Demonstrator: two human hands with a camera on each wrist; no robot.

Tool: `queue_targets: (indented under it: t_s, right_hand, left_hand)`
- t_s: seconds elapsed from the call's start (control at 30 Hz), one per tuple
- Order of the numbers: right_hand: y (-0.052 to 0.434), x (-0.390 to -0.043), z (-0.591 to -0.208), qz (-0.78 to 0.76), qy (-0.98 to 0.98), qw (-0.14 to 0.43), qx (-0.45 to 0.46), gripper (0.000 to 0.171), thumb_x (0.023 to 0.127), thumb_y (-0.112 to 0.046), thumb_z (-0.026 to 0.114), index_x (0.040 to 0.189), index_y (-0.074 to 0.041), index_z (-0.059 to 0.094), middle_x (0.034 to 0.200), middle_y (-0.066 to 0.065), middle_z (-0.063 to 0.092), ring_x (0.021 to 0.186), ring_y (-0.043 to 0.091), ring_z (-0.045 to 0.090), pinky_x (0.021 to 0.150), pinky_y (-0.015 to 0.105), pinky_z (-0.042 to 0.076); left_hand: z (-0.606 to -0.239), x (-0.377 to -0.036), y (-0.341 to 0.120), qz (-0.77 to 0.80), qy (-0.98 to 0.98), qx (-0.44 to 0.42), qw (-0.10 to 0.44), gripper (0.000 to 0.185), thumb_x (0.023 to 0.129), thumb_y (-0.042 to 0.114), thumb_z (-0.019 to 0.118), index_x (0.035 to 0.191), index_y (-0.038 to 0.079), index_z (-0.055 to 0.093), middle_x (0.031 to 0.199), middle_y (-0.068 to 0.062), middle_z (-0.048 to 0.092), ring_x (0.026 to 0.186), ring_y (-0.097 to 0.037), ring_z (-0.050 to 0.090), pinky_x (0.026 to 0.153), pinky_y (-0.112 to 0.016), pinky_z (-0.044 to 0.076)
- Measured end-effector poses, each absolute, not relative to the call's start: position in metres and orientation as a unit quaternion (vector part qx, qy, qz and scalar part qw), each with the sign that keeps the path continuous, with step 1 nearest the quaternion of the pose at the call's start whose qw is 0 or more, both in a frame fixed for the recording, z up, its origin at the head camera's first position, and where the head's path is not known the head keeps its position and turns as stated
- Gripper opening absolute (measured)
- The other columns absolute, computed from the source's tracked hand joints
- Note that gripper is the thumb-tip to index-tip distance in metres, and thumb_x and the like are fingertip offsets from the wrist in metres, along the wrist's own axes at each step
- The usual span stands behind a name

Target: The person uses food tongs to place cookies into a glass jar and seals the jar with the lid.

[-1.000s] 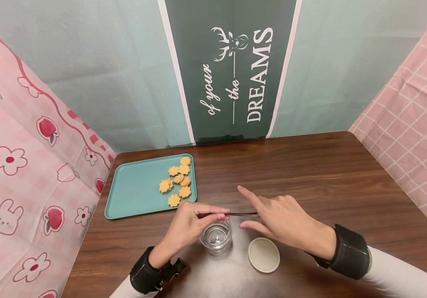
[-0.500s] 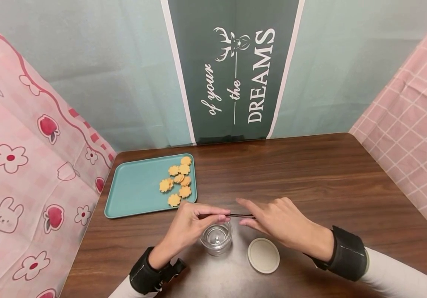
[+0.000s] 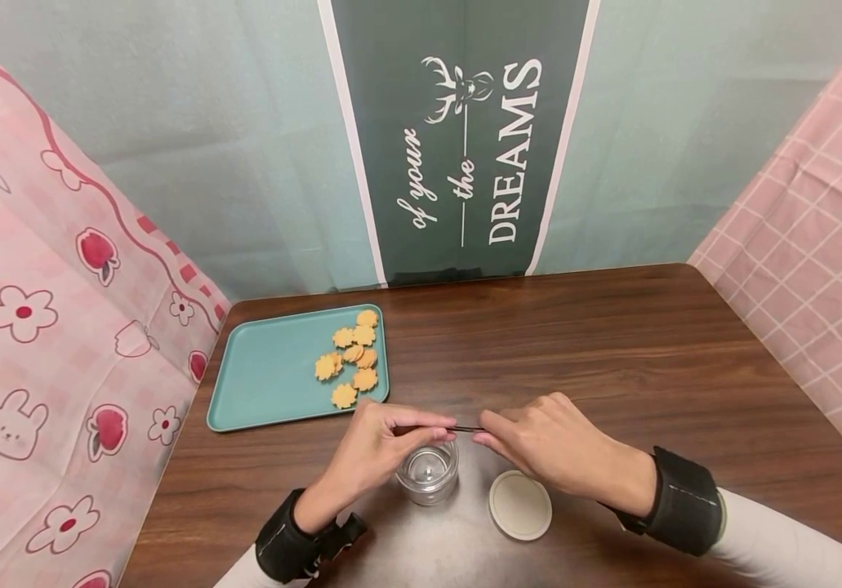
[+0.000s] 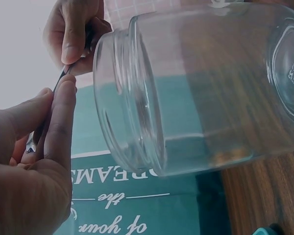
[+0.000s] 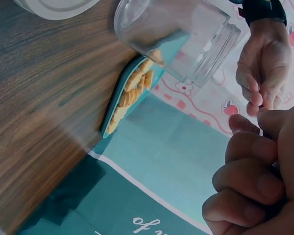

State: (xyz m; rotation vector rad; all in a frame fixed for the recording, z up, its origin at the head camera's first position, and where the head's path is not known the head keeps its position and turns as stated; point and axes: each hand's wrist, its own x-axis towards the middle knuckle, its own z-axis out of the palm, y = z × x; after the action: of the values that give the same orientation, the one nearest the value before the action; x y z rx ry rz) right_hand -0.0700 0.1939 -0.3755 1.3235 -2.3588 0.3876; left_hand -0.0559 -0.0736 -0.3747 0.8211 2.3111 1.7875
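Observation:
Both hands meet above a clear glass jar, holding a slim dark tool that shows only as a narrow strip between them. My left hand pinches one end between thumb and straight fingers. At the other end, my right hand grips with curled fingers, clear in the right wrist view. The fingers hide most of the tool, so I cannot tell its exact kind. In the left wrist view, the lidless jar stands beside the hands, its rim near the fingertips. A round off-white lid lies under the right hand.
A teal tray sits at the table's back left, with several flower-shaped yellow biscuits at its right end. The dark wooden table is bordered by hanging cloths: a green-grey one behind and pink ones at both sides.
My right hand has closed its raised index finger down onto the tool and slid slightly left, so less of the tool shows. The left hand has stayed almost still.

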Motion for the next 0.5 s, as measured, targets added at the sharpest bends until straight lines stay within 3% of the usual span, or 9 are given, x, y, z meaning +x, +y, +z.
queue_targets:
  t_s: [0.5]
  right_hand:
    - [0.1949,-0.0686,-0.3761,0.161,-0.823,0.191,0.51,0.042,0.116,-0.036,0.038,0.077,-0.02,0.044,0.064,-0.019,0.02,0.055,-0.004,0.011,0.053,0.017,0.005]
  left_hand:
    - [-0.3772,-0.0529,-0.0733,0.59,0.761,0.258,0.082,0.017,0.098,0.014,0.076,0.112,0.007,0.083,0.098,-0.003,0.082,0.092,-0.011,0.079,0.081,-0.029,0.063]
